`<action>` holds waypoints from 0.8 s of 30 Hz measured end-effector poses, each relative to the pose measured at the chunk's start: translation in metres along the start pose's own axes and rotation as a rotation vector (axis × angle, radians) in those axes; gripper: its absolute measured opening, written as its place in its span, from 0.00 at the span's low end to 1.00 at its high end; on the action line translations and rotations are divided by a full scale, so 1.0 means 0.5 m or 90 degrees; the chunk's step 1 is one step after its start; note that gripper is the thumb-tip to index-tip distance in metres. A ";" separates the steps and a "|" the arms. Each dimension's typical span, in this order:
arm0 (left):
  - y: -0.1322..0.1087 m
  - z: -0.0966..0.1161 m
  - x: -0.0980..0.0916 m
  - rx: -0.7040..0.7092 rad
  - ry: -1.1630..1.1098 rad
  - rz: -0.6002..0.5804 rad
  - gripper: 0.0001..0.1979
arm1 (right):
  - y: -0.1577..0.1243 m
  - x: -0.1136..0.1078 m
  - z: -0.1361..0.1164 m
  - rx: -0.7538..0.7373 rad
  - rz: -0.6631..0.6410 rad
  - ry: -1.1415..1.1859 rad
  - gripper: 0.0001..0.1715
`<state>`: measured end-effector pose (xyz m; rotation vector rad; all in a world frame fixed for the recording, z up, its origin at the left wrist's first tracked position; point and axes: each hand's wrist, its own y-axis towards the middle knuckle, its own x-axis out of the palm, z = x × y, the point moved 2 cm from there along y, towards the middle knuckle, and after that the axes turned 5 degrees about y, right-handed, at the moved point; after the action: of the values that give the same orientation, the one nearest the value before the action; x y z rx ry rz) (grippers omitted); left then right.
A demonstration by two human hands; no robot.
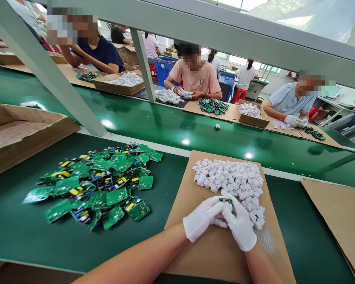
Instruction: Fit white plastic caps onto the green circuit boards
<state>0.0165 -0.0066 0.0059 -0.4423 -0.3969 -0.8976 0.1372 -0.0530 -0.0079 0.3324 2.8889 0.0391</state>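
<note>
Both my hands wear white gloves and meet over a brown cardboard sheet [213, 252]. My left hand [201, 221] and my right hand [239, 223] are closed together around a small green circuit board [225, 200] and, it seems, a white plastic piece. Just beyond them lies a heap of several white plastic shells [232, 179] on the cardboard. To the left, a pile of several green circuit boards [97, 185] with yellow and black parts lies on the green mat.
A cardboard box [20, 134] stands at the left and another cardboard sheet [340, 213] at the right. A green conveyor belt [165, 122] runs beyond, with one white piece [217, 126] on it. Other people work across it behind a grey frame post [47, 71].
</note>
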 end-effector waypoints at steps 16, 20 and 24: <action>0.001 0.010 -0.001 -0.033 0.033 0.047 0.20 | 0.006 -0.005 0.001 0.017 -0.042 0.069 0.26; -0.002 0.011 0.001 -0.024 0.001 0.034 0.18 | 0.002 -0.007 -0.003 0.007 -0.009 0.066 0.28; -0.004 0.044 -0.002 0.026 -0.014 0.018 0.22 | -0.010 -0.020 -0.008 -0.008 0.082 0.075 0.29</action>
<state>0.0111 0.0045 0.0241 -0.4194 -0.4277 -0.8571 0.1445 -0.0602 -0.0018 0.5306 2.9773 0.1025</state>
